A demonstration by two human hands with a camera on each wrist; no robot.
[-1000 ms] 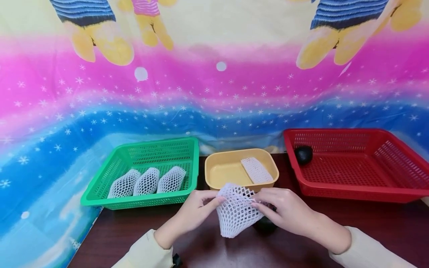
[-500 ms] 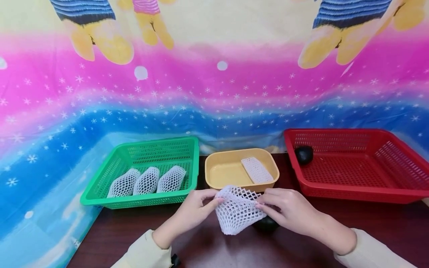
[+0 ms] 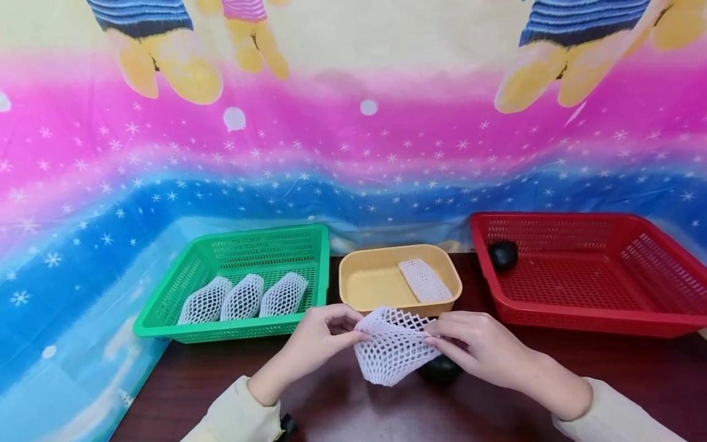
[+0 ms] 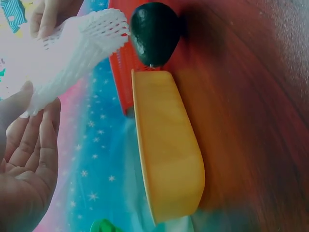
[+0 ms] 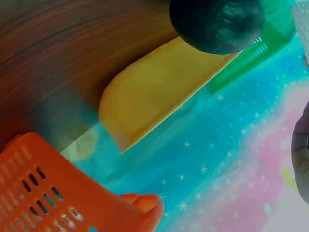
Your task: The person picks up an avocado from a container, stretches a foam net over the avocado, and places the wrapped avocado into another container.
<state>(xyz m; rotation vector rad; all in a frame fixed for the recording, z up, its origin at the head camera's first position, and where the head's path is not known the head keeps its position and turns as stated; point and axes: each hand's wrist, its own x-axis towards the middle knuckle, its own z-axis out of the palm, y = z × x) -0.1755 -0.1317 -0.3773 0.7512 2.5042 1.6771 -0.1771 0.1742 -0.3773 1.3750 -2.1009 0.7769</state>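
A white foam net sleeve (image 3: 391, 356) is stretched between both hands above the table, its mouth spread wide at the top. My left hand (image 3: 319, 339) pinches the left side of the mouth between thumb and fingers. On the right side, my right hand (image 3: 483, 348) pinches the opposite edge. Behind the net and below the right fingers sits a dark avocado (image 3: 440, 370) on the table, partly hidden in the head view. The left wrist view shows this avocado (image 4: 154, 34) whole, with its stem end visible. Only part of the right hand (image 5: 301, 150) shows in the right wrist view.
A green basket (image 3: 232, 334) at left holds three net-wrapped pieces (image 3: 243, 298). A yellow tray (image 3: 370, 291) in the middle holds a flat foam net (image 3: 424, 280). Another avocado (image 3: 502, 255) lies in the red basket (image 3: 596, 316) at right. A printed cloth (image 3: 353, 147) hangs behind.
The right hand has shifted a little right, stretching the net's mouth wider. The net's lower end has risen slightly. The left hand still holds its side.
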